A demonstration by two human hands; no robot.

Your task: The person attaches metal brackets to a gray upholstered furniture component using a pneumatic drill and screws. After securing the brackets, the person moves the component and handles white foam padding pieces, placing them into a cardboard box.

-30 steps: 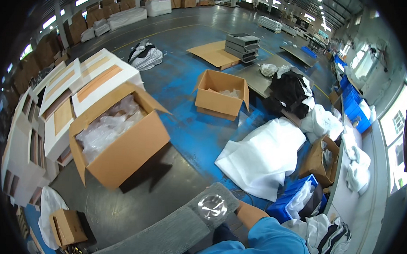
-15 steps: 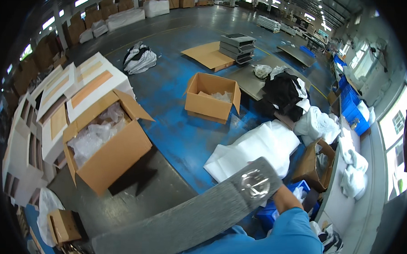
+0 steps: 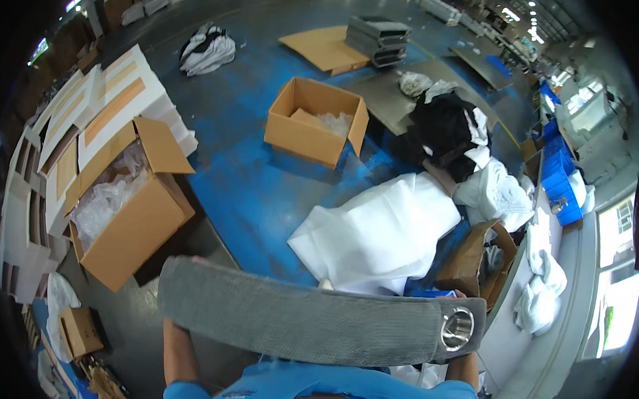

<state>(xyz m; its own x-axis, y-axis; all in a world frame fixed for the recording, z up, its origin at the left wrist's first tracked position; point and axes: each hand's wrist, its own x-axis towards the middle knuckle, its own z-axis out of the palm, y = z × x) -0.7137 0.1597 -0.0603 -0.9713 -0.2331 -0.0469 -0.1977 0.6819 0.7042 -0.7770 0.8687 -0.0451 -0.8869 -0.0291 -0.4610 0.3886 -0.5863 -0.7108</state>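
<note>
We hold a long grey mat (image 3: 308, 322), fuzzy on its upper face, stretched flat across the bottom of the view in front of our blue shirt (image 3: 341, 390). Its long axis runs left to right, tilted a little so that the left end sits higher than the right. A round silver emblem (image 3: 458, 329) marks the right end. Our left hand (image 3: 178, 320) is under the left end and our right hand (image 3: 462, 358) is under the right end; both are hidden behind the mat, so we cannot tell how the fingers are curled, only that each forearm rises to its own end and the mat rests between them. Neither hand is nearer than the other: each has one end, and the mat lies just above and ahead of them. Beyond the mat, on the blue floor (image 3: 243, 176), a sheet of white foam wrap (image 3: 382, 226) lies straight ahead and close. To the left stands a big open cardboard box (image 3: 132, 221) with clear plastic inside, and farther ahead a smaller open box (image 3: 315, 122). A person in black (image 3: 448, 130) crouches well apart at the right, near a grey table (image 3: 386, 96).
</note>
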